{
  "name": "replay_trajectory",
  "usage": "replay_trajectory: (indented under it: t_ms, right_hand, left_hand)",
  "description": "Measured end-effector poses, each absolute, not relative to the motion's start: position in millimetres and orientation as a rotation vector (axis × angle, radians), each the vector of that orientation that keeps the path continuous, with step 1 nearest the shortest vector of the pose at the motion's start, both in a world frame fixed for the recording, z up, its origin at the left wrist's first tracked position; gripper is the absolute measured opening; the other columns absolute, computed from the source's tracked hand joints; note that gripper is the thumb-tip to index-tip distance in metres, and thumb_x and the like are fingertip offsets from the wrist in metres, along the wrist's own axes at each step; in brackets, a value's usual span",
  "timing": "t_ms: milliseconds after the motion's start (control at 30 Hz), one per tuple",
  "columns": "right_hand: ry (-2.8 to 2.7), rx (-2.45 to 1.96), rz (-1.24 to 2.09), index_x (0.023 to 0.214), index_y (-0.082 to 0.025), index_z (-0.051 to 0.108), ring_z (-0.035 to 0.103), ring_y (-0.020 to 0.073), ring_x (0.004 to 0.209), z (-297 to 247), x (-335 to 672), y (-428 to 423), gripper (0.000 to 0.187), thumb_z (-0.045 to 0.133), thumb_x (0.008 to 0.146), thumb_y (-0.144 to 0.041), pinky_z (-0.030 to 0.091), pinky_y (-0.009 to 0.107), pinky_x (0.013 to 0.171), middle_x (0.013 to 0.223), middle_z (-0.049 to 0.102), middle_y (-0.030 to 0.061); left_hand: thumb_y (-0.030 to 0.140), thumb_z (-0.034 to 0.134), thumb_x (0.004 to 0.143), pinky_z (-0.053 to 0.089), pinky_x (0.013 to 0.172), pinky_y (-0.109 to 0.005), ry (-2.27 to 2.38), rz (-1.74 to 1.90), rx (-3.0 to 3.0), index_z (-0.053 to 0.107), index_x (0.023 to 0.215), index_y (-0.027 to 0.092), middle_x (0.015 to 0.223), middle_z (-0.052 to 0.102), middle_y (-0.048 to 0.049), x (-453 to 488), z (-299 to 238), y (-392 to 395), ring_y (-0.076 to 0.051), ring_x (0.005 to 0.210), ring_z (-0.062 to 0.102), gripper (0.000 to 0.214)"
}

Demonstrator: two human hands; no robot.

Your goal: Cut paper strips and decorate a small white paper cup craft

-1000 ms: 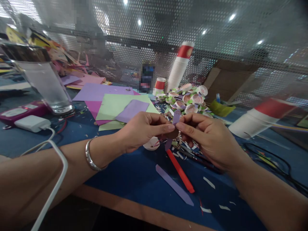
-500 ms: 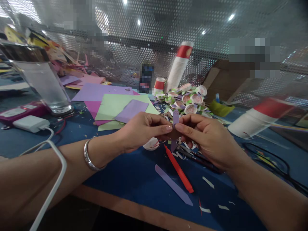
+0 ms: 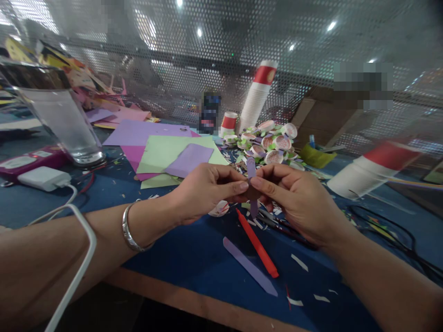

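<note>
My left hand (image 3: 204, 190) and my right hand (image 3: 297, 200) meet above the blue table (image 3: 194, 249), fingertips pinched together on a narrow purple paper strip (image 3: 251, 168) that stands upright between them, with a small brown piece behind it. A silver bangle (image 3: 128, 228) sits on my left wrist. Just below the hands lie a red strip (image 3: 258, 244) and another purple strip (image 3: 249, 266). A small white paper cup bottom (image 3: 218, 210) lies under my left hand.
Green, purple and pink paper sheets (image 3: 166, 152) lie behind the hands. A pile of cut cup bottoms (image 3: 270, 143), a stack of paper cups (image 3: 258, 97) and a toppled stack (image 3: 372, 168) stand at the right. A glass (image 3: 62, 115), white charger (image 3: 43, 177) and cable are left.
The purple strip has turned slightly in my fingers and now stands more upright; both hands stay pinched together in nearly the same place.
</note>
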State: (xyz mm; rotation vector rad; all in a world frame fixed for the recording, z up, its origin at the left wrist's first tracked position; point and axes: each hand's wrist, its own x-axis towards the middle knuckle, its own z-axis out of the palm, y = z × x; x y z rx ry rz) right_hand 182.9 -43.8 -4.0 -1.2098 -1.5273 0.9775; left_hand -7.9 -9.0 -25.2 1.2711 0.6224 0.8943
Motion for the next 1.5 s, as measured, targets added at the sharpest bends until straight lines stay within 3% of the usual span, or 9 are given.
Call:
replay_trajectory:
  t_ms: [267, 633, 833, 933, 1167, 1367, 1500]
  right_hand:
    - [-1.552, -1.216, 0.951, 0.088, -0.021, 0.073, 0.055, 0.0106, 0.059, -5.2, 182.5, -44.6, 0.036, 0.089, 0.075, -0.05, 0.048, 0.022, 0.048, 0.077, 0.066, -0.0006]
    - [-1.516, -1.247, 0.792, 0.086, -0.02, 0.073, 0.058, 0.0113, 0.057, -7.1, 189.1, -41.3, 0.039, 0.083, 0.08, -0.057, 0.05, 0.022, 0.048, 0.069, 0.065, -0.0001]
    - [-1.565, -1.236, 0.883, 0.089, -0.021, 0.072, 0.057, 0.0118, 0.056, -7.0, 184.7, -43.4, 0.028, 0.083, 0.081, -0.046, 0.051, 0.024, 0.048, 0.071, 0.066, -0.0002]
    - [-1.599, -1.18, 1.08, 0.095, -0.022, 0.073, 0.061, 0.0128, 0.06, -9.7, 178.5, -45.8, 0.023, 0.081, 0.083, -0.04, 0.055, 0.025, 0.051, 0.08, 0.071, 0.0007]
    - [-1.484, -1.075, 1.333, 0.1, -0.021, 0.071, 0.07, 0.0155, 0.072, -13.6, 172.0, -48.4, 0.036, 0.091, 0.072, -0.032, 0.056, 0.025, 0.055, 0.098, 0.078, 0.0045]
    - [-1.569, -1.099, 1.345, 0.095, -0.021, 0.073, 0.072, 0.0172, 0.078, -15.0, 167.0, -49.6, 0.029, 0.09, 0.075, -0.032, 0.058, 0.028, 0.067, 0.087, 0.075, 0.001]
    - [-1.669, -1.153, 1.213, 0.083, -0.021, 0.073, 0.066, 0.0155, 0.071, -12.0, 172.2, -47.6, 0.025, 0.09, 0.074, -0.037, 0.055, 0.03, 0.071, 0.08, 0.072, -0.0008]
  left_hand:
    - [0.034, 0.09, 0.072, 0.05, 0.073, -0.027, 0.63, 0.89, 1.292, 0.075, 0.08, 0.012, 0.074, 0.071, -0.0031, -8.8, -24.9, -7.2, -0.012, 0.072, 0.064, 0.028]
    - [0.02, 0.079, 0.085, 0.048, 0.069, -0.023, 0.608, 0.938, 1.175, 0.07, 0.078, 0.012, 0.078, 0.069, -0.0019, -10.7, -20.6, -2.5, -0.009, 0.07, 0.062, 0.014]
    - [0.021, 0.079, 0.087, 0.043, 0.06, -0.021, 0.53, 0.981, 1.112, 0.072, 0.078, 0.014, 0.069, 0.066, 0.0009, -11.2, -16.1, -4.3, -0.007, 0.06, 0.057, 0.013]
    - [0.021, 0.081, 0.085, 0.046, 0.066, -0.022, 0.472, 1.002, 1.104, 0.072, 0.078, 0.015, 0.069, 0.067, 0.0011, -10.9, -16.5, -5.2, -0.008, 0.064, 0.06, 0.013]
    - [0.02, 0.083, 0.083, 0.051, 0.073, -0.022, 0.409, 1.052, 1.039, 0.072, 0.08, 0.015, 0.075, 0.07, 0.0018, -9.3, -14.5, -6.0, -0.008, 0.07, 0.067, 0.013]
    - [0.02, 0.079, 0.087, 0.05, 0.064, -0.023, 0.385, 1.057, 1.029, 0.069, 0.08, 0.016, 0.073, 0.068, 0.0019, -8.1, -13.4, -7.7, -0.01, 0.068, 0.068, 0.012]
    - [0.016, 0.078, 0.087, 0.055, 0.078, -0.025, 0.388, 1.116, 0.981, 0.069, 0.081, 0.016, 0.081, 0.071, 0.0011, -8.6, -11.6, -5.4, -0.011, 0.079, 0.071, 0.01]
